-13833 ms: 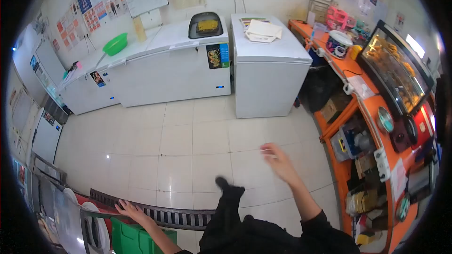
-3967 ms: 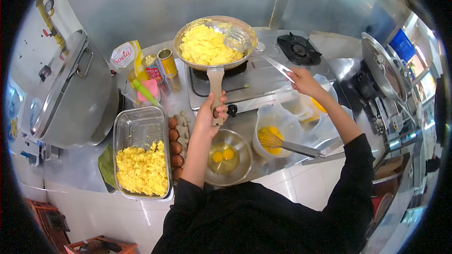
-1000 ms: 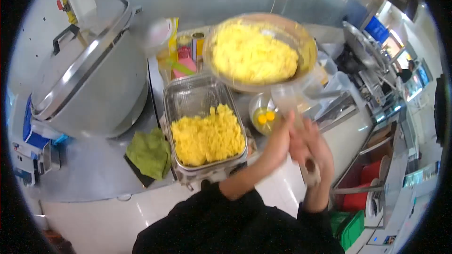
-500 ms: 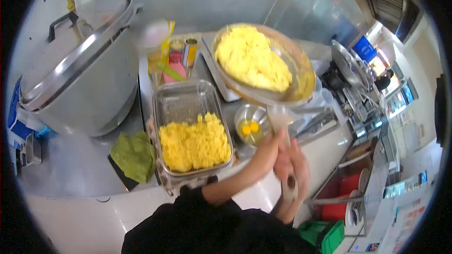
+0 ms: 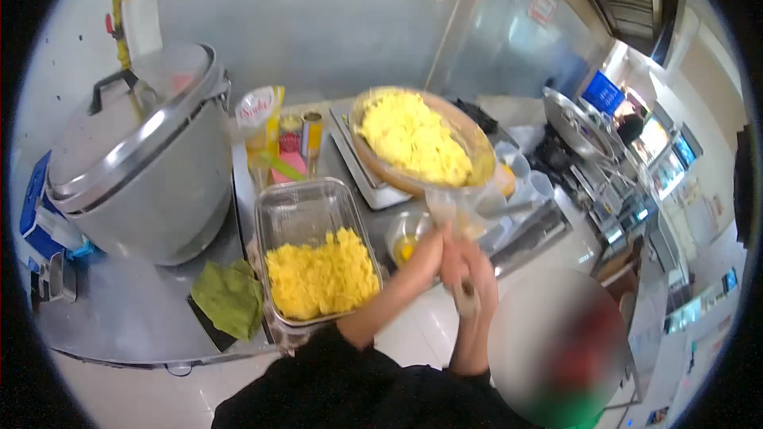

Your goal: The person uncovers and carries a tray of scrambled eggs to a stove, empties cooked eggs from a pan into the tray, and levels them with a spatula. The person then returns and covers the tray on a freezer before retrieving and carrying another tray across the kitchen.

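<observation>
Both hands are together in front of the counter, on a pale-handled spatula [image 5: 469, 300] whose handle end has a hole. My right hand [image 5: 475, 266] is closed around the handle. My left hand [image 5: 433, 254] is closed against its upper part, its fingers partly hidden and blurred. The translucent blade overlaps the near rim of a wide bowl [image 5: 482, 143] with a yellow mashed mass [image 5: 417, 139]. Beside my left hand stands a small metal bowl [image 5: 395, 232] with egg yolk. To its left, a wire-mesh tray [image 5: 296, 205] holds yellow crumbly mash [image 5: 322, 274].
A large lidded pot [image 5: 159, 183] fills the left side. A green cloth [image 5: 228, 298] lies near the counter's front edge. A pouch [image 5: 261, 119] and cans [image 5: 311, 133] stand behind the tray. The wide bowl is above a scale [image 5: 387, 195]. Pans [image 5: 579, 123] stand farther right.
The view has tilted up, so the counter sits lower in the picture. Both hands and the spatula appear slightly farther left, and my left hand is closer to the small egg bowl in view.
</observation>
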The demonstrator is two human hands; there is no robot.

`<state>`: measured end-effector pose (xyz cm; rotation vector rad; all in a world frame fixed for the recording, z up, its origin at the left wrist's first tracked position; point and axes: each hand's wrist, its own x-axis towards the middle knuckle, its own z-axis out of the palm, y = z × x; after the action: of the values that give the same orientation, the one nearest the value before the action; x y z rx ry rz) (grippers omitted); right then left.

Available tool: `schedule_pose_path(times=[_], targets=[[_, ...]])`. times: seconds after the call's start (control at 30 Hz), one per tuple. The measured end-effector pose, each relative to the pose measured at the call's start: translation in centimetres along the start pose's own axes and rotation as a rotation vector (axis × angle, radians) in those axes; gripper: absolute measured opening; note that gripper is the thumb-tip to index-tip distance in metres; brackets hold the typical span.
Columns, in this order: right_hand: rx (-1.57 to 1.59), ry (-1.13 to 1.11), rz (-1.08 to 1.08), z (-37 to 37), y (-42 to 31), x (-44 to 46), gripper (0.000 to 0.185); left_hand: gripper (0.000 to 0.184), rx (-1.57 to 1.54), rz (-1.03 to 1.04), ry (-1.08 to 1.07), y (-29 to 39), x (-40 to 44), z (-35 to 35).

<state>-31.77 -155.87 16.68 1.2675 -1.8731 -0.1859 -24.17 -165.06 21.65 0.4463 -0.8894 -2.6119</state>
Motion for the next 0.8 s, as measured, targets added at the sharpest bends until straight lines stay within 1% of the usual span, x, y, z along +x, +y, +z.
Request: schedule_pose_path(times=[0.03, 0.07, 0.1, 0.13, 0.17, 0.2, 0.23, 0.27, 0.3, 0.33, 0.37, 0.4, 0.47, 0.5, 0.57, 0.67, 0.7, 0.8], targets=[[-0.571, 0.142, -0.252, 0.6, 0.3, 1.2, 0.009, 0.033, 0.259, 0.015, 0.016, -0.6, -0.4, -0.8], [-1.032, 0.217, -0.481, -0.1, 0.3, 2.1, 0.01, 0.034, 0.254, 0.003, 0.004, -0.3, -0.3, -0.6], [-1.442, 0.234, -0.733, -1.9, -1.1, 0.8, 0.011, 0.034, 0.254, -0.075, 0.019, -1.3, -1.9, -1.3], [-1.827, 0.265, -1.037, -4.3, -2.4, -1.6, 0.013, 0.035, 0.23, -0.167, 0.041, -3.3, -4.3, -2.1], [-2.315, 0.365, -1.294, -5.4, -0.5, 1.3, 0.014, 0.036, 0.199, -0.15, 0.009, -1.7, -3.0, -0.4], [-2.827, 0.442, -1.506, -6.2, 0.8, 3.9, 0.015, 0.037, 0.185, -0.116, -0.023, 0.0, -1.7, 0.7], [-2.837, 0.513, -1.692, -7.6, 0.9, 4.1, 0.016, 0.038, 0.158, -0.13, -0.021, 0.1, -1.9, 0.6], [-2.877, 0.618, -1.686, -8.7, 1.0, 3.9, 0.017, 0.039, 0.123, -0.158, -0.014, -0.3, -2.2, 0.2], [-2.917, 0.722, -1.674, -9.6, 1.2, 4.1, 0.017, 0.044, 0.085, -0.054, -0.187, -1.8, -0.9, -1.4], [-2.946, 0.825, -1.662, -10.3, 1.2, 3.8, 0.018, 0.045, 0.046, -0.053, -0.175, -4.1, -0.6, -2.5], [-2.937, 0.913, -1.635, -11.1, 1.8, 3.1, 0.013, 0.046, 0.016, -0.05, -0.163, -4.3, -2.3, -1.6], [-2.964, 1.013, -1.698, -11.9, 2.4, 2.9, 0.013, 0.047, -0.015, -0.048, -0.151, -4.4, -3.5, -0.8], [-2.982, 1.225, -1.837, -13.6, 2.5, 2.8, 0.029, 0.049, -0.061, -0.045, -0.161, -5.0, -5.0, -0.8], [-2.969, 1.294, -1.841, -14.3, 2.0, 2.8, 0.034, 0.049, -0.098, -0.021, -0.187, -5.1, -5.7, -1.0], [-2.978, 1.4, -1.841, -15.8, 1.2, 3.1, 0.044, 0.046, -0.198, -0.012, -0.295, -4.6, -7.3, -1.5], [-2.955, 1.511, -1.918, -18.4, -0.7, 3.6, 0.054, 0.042, -0.303, -0.095, -0.345, -3.9, -9.6, -2.6], [-2.97, 1.519, -1.984, -19.2, -1.5, 3.8, 0.055, 0.042, -0.317, -0.104, -0.427, -3.7, -10.2, -3.5], [-3.017, 1.524, -1.911, -19.9, -3.2, 3.4, 0.052, 0.043, -0.323, -0.128, -0.432, -2.9, -11.7, -4.6]])
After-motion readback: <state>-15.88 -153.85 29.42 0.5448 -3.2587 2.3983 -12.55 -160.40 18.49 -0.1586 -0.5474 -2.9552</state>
